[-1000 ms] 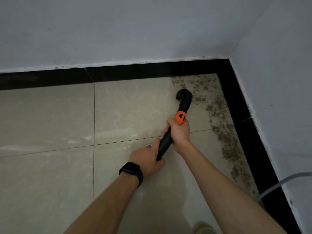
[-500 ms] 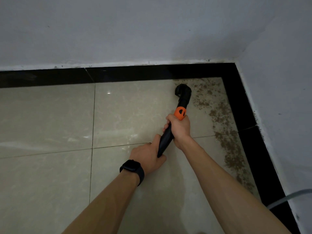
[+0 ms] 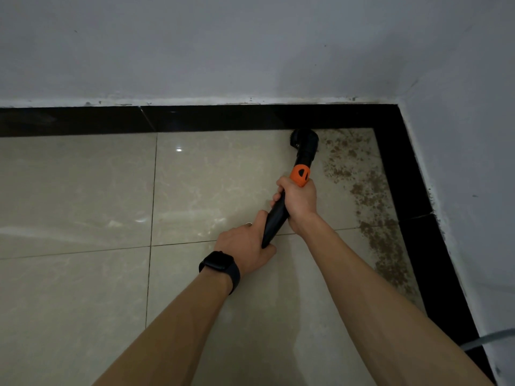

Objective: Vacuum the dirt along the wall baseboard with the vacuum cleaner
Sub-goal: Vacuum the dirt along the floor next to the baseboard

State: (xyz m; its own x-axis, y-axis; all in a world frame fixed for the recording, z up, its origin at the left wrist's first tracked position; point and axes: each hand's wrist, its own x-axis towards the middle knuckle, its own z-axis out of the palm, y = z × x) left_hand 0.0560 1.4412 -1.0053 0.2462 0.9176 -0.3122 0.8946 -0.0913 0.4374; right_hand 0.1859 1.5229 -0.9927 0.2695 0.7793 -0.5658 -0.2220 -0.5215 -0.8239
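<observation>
- Head view: the right hand (image 3: 299, 199) has its fingers wrapped round the black vacuum wand (image 3: 274, 218) just below its orange collar (image 3: 300, 175). The left hand (image 3: 245, 246), with a black smartwatch (image 3: 220, 267) on its wrist, is curled round the wand's near end.
- The wand's long axis runs from the left hand away from the person and slightly right to the round brush nozzle (image 3: 303, 140). The nozzle sits on the floor tile (image 3: 209, 176) just beside the far black baseboard (image 3: 223, 118).
- The dirt (image 3: 373, 190) lies right of the nozzle and of both hands. It is a brown band from the corner back along the right-hand baseboard (image 3: 423, 246); the right hand is nearer it.
- The coming sweep likely needs the nozzle carried rightward into the corner.
- A grey cable (image 3: 490, 337) lies at the lower right.
</observation>
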